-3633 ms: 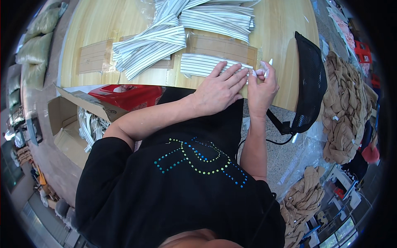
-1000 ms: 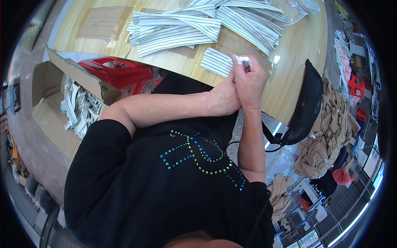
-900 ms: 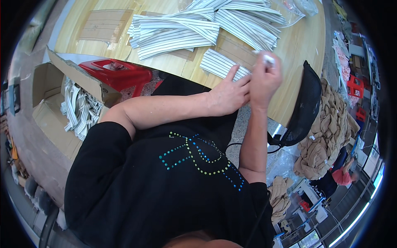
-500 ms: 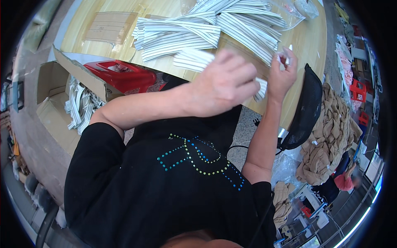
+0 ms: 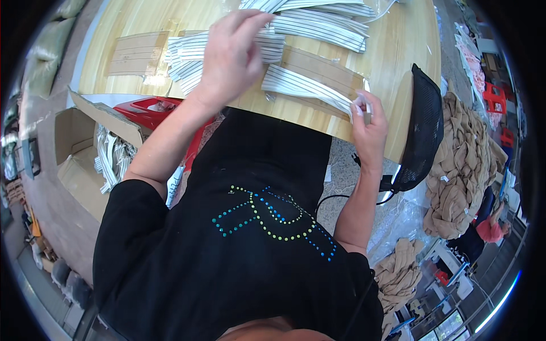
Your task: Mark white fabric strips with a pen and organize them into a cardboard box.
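My right hand (image 5: 369, 128) pinches the right end of a white fabric strip with dark stripes (image 5: 301, 85), which lies slanting across the table's near side. A slim white pen-like stick (image 5: 366, 86) shows at its fingertips, partly hidden. My left hand (image 5: 230, 59) is over a fan of striped strips (image 5: 185, 54), its fingers loosely bent and apart, with nothing visible in them. More striped strips (image 5: 324, 28) are heaped at the table's far middle.
Brown cardboard pieces (image 5: 138, 54) are taped onto the wooden table (image 5: 398, 34). A black mesh-covered thing (image 5: 424, 131) stands along the right edge. At the left are a red stool (image 5: 136, 108) and an open carton (image 5: 71, 133) holding striped fabric. Brown cloth (image 5: 455, 165) is piled at the right.
My left hand has swung left and away from my right hand, over the fanned strips. The right hand has come lower and left, and a strip now stretches out from it.
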Demonstrator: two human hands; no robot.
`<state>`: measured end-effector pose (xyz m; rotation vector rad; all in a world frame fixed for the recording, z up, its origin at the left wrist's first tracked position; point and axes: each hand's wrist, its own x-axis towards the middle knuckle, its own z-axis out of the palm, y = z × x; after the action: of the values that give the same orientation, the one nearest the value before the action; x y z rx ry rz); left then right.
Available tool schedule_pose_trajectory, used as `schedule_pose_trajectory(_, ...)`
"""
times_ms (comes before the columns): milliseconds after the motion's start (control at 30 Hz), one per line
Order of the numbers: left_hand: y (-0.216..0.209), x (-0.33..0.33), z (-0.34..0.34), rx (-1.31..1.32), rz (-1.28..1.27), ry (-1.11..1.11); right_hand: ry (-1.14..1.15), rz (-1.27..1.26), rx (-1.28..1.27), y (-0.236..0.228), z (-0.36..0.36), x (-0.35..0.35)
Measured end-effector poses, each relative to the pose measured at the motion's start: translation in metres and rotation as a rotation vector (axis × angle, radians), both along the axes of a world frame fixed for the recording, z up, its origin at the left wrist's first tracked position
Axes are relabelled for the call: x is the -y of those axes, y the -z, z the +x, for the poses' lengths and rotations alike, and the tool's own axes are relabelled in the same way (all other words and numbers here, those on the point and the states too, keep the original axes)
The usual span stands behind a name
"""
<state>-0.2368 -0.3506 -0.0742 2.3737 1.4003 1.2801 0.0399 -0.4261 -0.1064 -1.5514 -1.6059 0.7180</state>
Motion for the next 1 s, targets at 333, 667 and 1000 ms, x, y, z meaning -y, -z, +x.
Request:
schedule_pose_trajectory(333, 0.046, 0.059, 0.1, -0.394, -0.219, 0.436, 0.062, 0.126, 0.097, 0.029, 0.0, -0.012)
schedule_pose_trajectory(667, 0.057, 0.074, 0.1, -0.462, -0.189, 0.442, 0.248, 0.129, 0.225, 0.029, -0.001, -0.004)
schedule_pose_trajectory(1000, 0.062, 0.073, 0.1, -0.483, -0.154, 0.474, 0.284, 0.113, 0.114, 0.031, -0.002, -0.001)
